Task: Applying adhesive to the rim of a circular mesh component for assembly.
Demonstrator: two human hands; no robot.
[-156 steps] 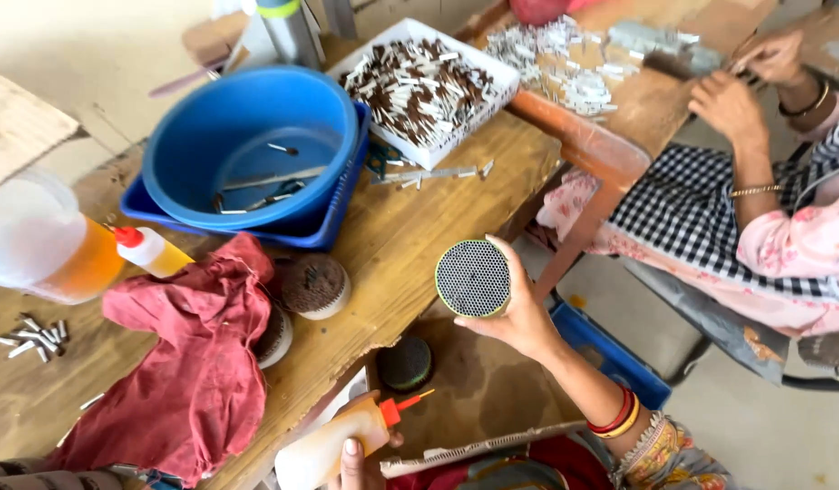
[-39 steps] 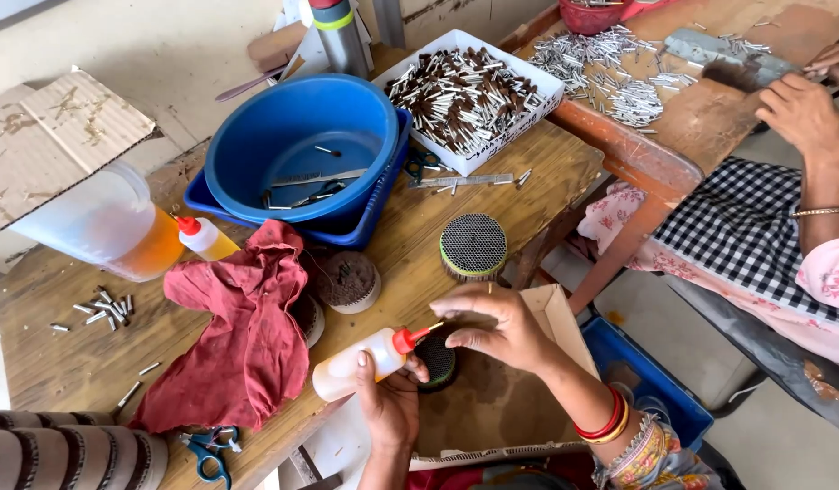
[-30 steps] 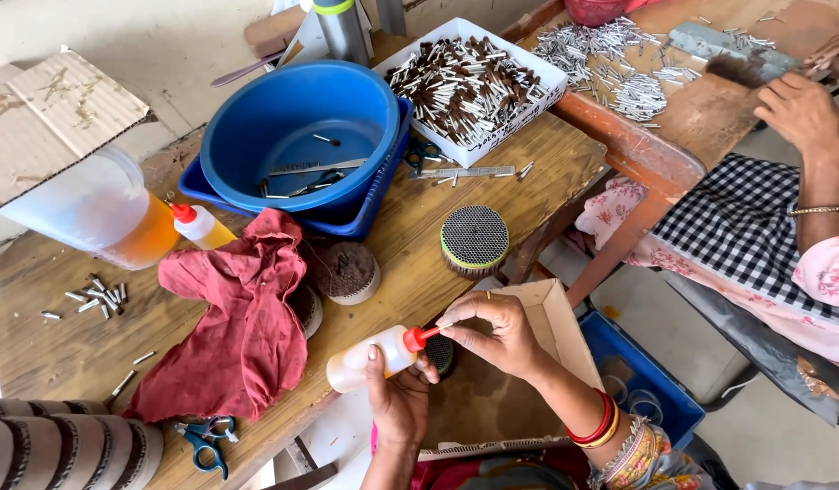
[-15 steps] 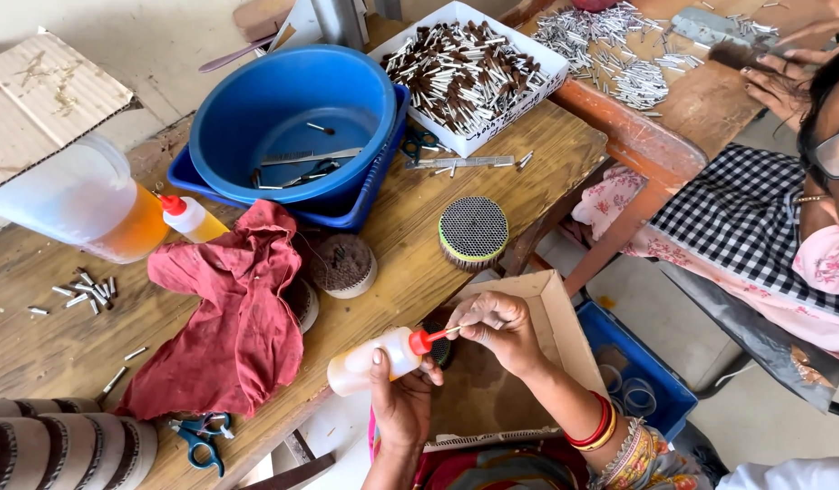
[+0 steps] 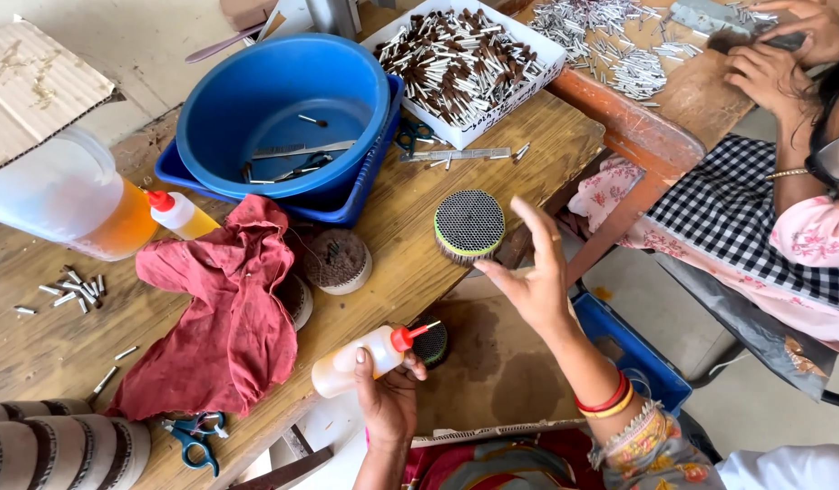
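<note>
The right hand (image 5: 528, 272), which half a second ago pinched the red nozzle, has lifted away and now hangs open, fingers spread, holding nothing, just near of the round perforated brush disc (image 5: 469, 224) on the wooden table (image 5: 410, 272). The left hand (image 5: 388, 390) grips the soft plastic squeeze bottle (image 5: 360, 360) of amber liquid, tilted right, near the table's near edge. A crumpled red cloth (image 5: 229, 318) lies to the left.

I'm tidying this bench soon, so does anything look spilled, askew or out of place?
Yes. Small metal pins lie loose on the wooden table left of the crumpled red cloth. The round perforated disc overhangs the table edge near the open right hand. The left hand holds a squeeze bottle tilted sideways.
</note>
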